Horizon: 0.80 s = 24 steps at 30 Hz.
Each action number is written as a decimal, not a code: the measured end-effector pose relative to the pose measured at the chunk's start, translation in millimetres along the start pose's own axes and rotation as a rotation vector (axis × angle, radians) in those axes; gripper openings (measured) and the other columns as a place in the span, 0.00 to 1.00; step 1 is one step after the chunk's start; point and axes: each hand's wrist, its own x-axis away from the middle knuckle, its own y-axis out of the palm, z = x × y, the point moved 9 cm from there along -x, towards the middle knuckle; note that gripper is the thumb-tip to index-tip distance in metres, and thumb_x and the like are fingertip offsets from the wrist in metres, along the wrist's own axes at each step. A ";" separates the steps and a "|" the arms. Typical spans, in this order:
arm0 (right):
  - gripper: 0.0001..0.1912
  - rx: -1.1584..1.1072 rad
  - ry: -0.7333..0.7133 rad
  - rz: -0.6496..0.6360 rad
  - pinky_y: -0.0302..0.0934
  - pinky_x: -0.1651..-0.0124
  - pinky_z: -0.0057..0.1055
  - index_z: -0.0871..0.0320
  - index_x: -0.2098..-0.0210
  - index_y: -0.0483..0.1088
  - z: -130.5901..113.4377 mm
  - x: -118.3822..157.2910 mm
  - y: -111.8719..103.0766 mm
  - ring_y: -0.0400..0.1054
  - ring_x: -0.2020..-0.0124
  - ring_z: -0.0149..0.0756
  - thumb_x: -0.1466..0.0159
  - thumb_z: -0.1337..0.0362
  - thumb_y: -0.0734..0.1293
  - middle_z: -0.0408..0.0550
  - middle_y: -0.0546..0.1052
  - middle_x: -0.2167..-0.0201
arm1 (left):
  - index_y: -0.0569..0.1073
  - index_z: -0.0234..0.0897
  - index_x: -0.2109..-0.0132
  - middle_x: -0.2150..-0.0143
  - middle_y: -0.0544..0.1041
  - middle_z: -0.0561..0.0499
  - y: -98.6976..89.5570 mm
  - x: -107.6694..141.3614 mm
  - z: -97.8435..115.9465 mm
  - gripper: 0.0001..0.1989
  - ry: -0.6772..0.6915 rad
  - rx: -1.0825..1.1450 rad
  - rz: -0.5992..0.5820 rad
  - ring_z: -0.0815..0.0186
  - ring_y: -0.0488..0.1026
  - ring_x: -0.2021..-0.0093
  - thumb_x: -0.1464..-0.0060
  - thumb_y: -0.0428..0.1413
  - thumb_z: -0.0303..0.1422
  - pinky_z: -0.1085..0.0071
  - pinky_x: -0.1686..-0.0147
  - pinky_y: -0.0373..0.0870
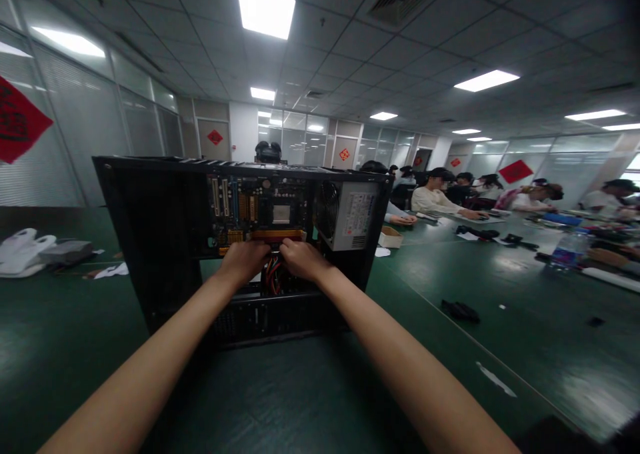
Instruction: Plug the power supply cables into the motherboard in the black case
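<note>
A black computer case stands open on the green table, its inside facing me. Both hands reach into it at the lower edge of the motherboard. My left hand is closed beside the yellow slots, and my right hand is closed just right of it, near the red and orange memory slots. What the fingers hold, if anything, is hidden. Coloured cables hang between and below the hands. A silver power supply with a label sits at the upper right of the case.
The green table bears a white plastic bag and a grey box at left. At right are a small carton, a black item and a water bottle. Several people sit along the table's far right side.
</note>
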 end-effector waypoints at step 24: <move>0.13 -0.334 0.156 -0.013 0.62 0.49 0.31 0.65 0.55 0.73 16.5 9.0 3.5 0.72 0.49 0.42 0.35 0.74 0.61 0.60 0.78 0.53 | 0.79 0.41 0.53 0.54 0.80 0.46 5.0 -0.2 -3.0 0.16 -0.024 0.081 0.040 0.58 0.76 0.54 0.36 0.48 0.37 0.68 0.61 0.69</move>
